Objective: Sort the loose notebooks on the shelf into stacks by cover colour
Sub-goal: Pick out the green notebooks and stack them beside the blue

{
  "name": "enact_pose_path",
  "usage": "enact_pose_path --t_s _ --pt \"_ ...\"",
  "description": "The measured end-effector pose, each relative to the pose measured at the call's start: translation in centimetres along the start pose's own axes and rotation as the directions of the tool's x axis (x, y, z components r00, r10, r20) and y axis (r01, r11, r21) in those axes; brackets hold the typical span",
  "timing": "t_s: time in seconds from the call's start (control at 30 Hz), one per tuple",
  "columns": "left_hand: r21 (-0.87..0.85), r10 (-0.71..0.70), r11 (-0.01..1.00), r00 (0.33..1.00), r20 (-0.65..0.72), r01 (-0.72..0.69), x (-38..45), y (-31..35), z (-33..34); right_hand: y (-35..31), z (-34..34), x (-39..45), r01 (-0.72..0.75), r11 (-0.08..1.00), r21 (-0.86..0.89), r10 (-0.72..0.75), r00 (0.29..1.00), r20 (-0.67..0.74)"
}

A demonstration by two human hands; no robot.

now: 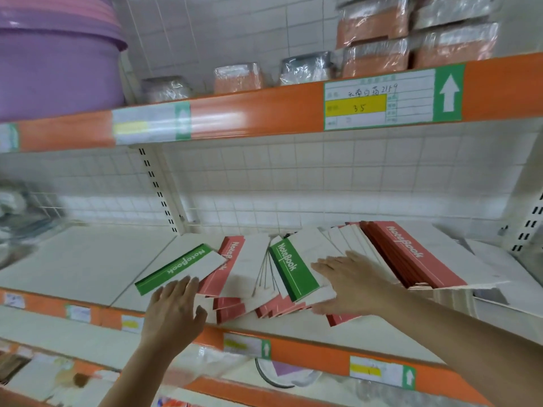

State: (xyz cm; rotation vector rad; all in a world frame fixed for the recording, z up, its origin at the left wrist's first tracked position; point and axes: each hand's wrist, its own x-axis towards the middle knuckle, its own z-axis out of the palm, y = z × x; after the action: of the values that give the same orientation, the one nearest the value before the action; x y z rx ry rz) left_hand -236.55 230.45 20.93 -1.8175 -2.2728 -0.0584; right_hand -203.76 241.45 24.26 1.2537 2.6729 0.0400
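A loose pile of notebooks lies on the middle shelf (88, 268). A green-spined notebook (179, 267) sticks out at the left of the pile. Another green-spined one (291, 270) lies on top in the middle. Red-spined notebooks (232, 259) are fanned out beneath them. At the right a neat stack of red notebooks (411, 254) sits in an open white box. My left hand (173, 312) reaches with straight fingers to the near edge of the left green notebook. My right hand (352, 280) lies flat, fingers spread, on the white covers beside the middle green notebook.
Above is an orange-edged shelf (249, 113) with wrapped packages (373, 33) and a purple basin (58, 63). A white slotted upright (160, 189) stands at the back. The left part of the notebook shelf is bare white board. Lower shelves hold more goods.
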Motion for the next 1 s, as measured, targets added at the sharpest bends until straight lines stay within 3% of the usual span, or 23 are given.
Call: enact_pose_path --t_s 0.13,0.3,0.53,0.77,0.9,1.0 --pt "0.054 -0.028 0.998 0.996 0.084 0.024 1.2 -2.2 1.7 -1.4 0.6 -1.3 0.015 0.999 -0.051 -0.019 0.996 -0.092" --pt "0.102 -0.001 0.995 0.985 0.17 -0.017 2.7 -3.9 2.9 -2.0 2.4 -1.7 0.038 0.976 -0.212 -0.113 0.928 -0.354" --pt "0.042 -0.02 0.999 0.972 0.235 0.01 5.8 -6.5 4.5 -1.8 2.0 -2.4 0.063 0.952 -0.301 -0.188 0.893 -0.409" --pt "-0.042 -0.113 0.989 0.912 0.393 0.141 7.1 -6.8 5.2 -1.6 0.4 -6.2 0.121 0.953 -0.279 -0.198 0.943 -0.266" --pt "-0.122 -0.111 0.98 0.939 0.327 0.158 7.8 -8.2 5.9 -1.5 0.1 -7.2 0.049 0.915 -0.401 -0.228 0.882 -0.413" --pt "-0.072 -0.046 0.995 0.958 0.282 0.069 7.9 -8.3 6.1 -1.0 -0.2 -7.3 -0.039 0.905 -0.425 -0.206 0.832 -0.516"
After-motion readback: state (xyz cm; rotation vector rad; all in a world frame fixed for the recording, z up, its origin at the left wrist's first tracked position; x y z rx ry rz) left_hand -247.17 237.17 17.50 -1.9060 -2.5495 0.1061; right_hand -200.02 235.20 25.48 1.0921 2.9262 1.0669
